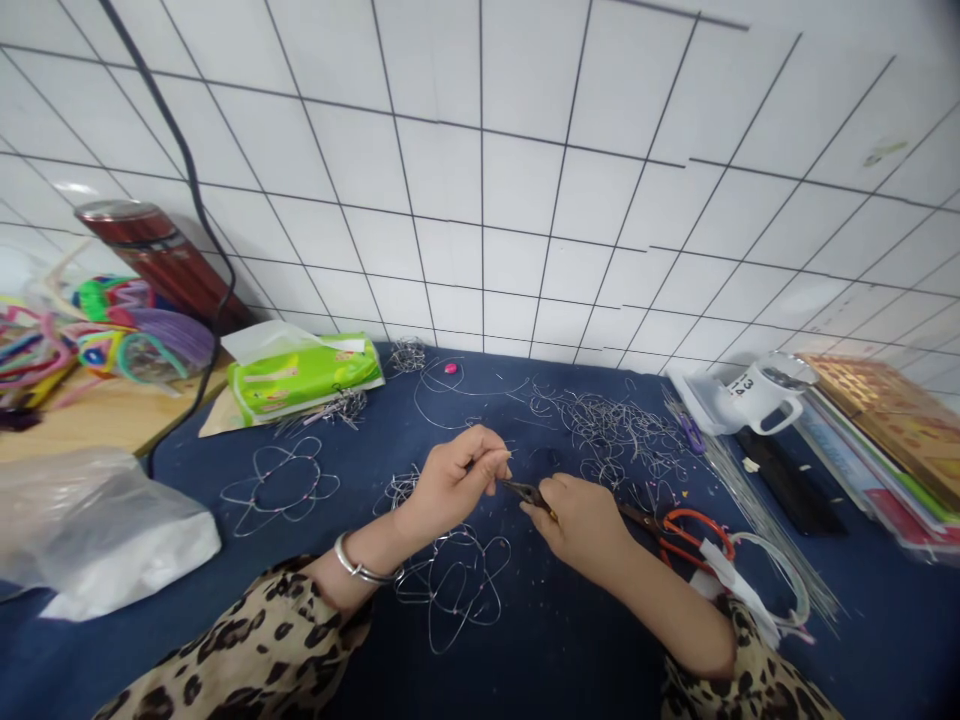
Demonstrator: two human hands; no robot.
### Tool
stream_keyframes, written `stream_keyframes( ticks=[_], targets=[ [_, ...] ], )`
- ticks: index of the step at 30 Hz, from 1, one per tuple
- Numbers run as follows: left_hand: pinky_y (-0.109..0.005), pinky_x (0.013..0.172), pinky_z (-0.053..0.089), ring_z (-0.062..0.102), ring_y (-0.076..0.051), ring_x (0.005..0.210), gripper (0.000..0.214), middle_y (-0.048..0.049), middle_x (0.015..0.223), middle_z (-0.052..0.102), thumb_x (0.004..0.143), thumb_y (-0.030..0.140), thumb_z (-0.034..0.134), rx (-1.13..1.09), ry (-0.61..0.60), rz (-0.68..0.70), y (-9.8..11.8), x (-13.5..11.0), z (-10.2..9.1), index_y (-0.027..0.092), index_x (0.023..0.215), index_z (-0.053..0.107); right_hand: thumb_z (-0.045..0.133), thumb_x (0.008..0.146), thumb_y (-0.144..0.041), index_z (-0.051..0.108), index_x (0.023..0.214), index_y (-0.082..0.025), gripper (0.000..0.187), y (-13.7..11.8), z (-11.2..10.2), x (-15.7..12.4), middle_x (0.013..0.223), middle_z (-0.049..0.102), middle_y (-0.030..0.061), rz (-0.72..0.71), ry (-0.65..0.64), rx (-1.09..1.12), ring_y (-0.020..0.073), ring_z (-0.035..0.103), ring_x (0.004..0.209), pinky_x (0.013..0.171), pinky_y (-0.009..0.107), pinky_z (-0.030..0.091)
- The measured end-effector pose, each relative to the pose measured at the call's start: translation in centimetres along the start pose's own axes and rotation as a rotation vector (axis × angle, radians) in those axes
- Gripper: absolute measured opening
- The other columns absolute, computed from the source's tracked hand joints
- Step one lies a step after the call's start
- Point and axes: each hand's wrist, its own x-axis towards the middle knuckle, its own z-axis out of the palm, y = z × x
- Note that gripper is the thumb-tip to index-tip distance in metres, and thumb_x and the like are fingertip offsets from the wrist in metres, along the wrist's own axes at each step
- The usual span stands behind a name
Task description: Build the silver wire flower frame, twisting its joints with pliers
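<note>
My right hand (pixel 581 520) is closed round a pair of pliers (pixel 531 492), whose dark jaws point left toward my other hand. Thumb and fingers pinched together, my left hand (pixel 459 475) holds what looks like a thin piece of wire; most of it is hidden by the fingers. The plier tips meet or nearly meet that hand's fingertips. Below my left wrist lies a flower-shaped wire frame (pixel 454 590) with looped petals. Another flower-shaped wire frame (pixel 281 485) rests farther left on the dark blue cloth.
Tangled wire pieces (pixel 615 425) spread behind my right hand. Orange-handled scissors (pixel 697 530) and long straight wires (pixel 739 500) lie to the right, near a white mug (pixel 769 395). A green tissue pack (pixel 304 375), a plastic bag (pixel 105 530) and a red flask (pixel 161 260) stand left.
</note>
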Motion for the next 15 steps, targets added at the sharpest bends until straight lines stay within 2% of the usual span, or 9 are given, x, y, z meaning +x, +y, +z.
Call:
stream_keyframes(
  ticks=[6, 11, 15],
  targets=[
    [-0.02, 0.054, 0.041, 0.052, -0.006, 0.05, 0.014, 0.001, 0.067, 0.057, 0.088, 0.021, 0.046, -0.023, 0.026, 0.077, -0.09, -0.33, 0.05, 0.015, 0.077, 0.053, 0.041, 0.087, -0.043, 0.046, 0.068, -0.018, 0.031, -0.01, 0.35, 0.1, 0.066, 0.051, -0.0019, 0.02, -0.091, 0.201, 0.0084, 0.044, 0.057, 0.054, 0.023, 0.025],
    [-0.021, 0.053, 0.041, 0.052, -0.007, 0.051, 0.012, -0.0006, 0.068, 0.058, 0.088, 0.02, 0.047, -0.067, 0.06, 0.087, -0.13, -0.58, 0.14, 0.015, 0.079, 0.053, 0.044, 0.085, -0.042, 0.037, 0.06, -0.017, 0.036, -0.08, 0.28, 0.34, 0.057, 0.04, -0.0049, 0.026, -0.152, 0.466, 0.0064, 0.036, 0.053, 0.05, 0.021, 0.022],
    [-0.022, 0.053, 0.04, 0.052, -0.008, 0.051, 0.013, -0.0004, 0.066, 0.057, 0.088, 0.022, 0.046, -0.118, 0.072, 0.076, 0.1, -0.62, 0.17, 0.015, 0.079, 0.053, 0.045, 0.084, -0.042, 0.036, 0.059, -0.017, 0.036, -0.13, 0.25, 0.41, 0.056, 0.033, -0.0057, 0.047, -0.233, 0.69, 0.0063, 0.032, 0.052, 0.049, 0.019, 0.022]
  ],
)
